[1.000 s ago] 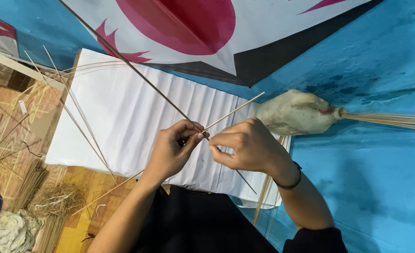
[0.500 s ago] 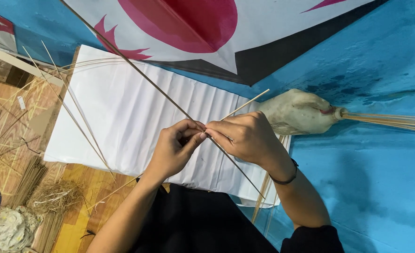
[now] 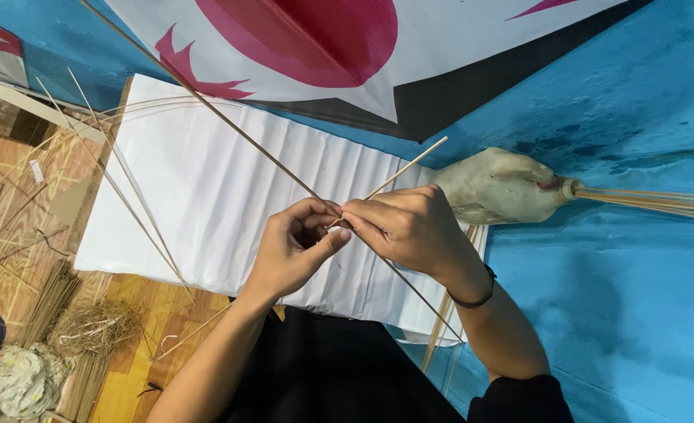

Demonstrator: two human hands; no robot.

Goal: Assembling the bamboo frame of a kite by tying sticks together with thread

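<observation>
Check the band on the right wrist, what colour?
Black, a thin band on the right wrist; the head view shows it.

right hand has slid along the crossed sticks to the left hand

Both bare forearms reaching up from the bottom edge, left hand curled with thumb stretched rightward, right hand knuckles up, fingers bent, fingertips of both pinched together at the centre, dark band round right wrist.
</observation>
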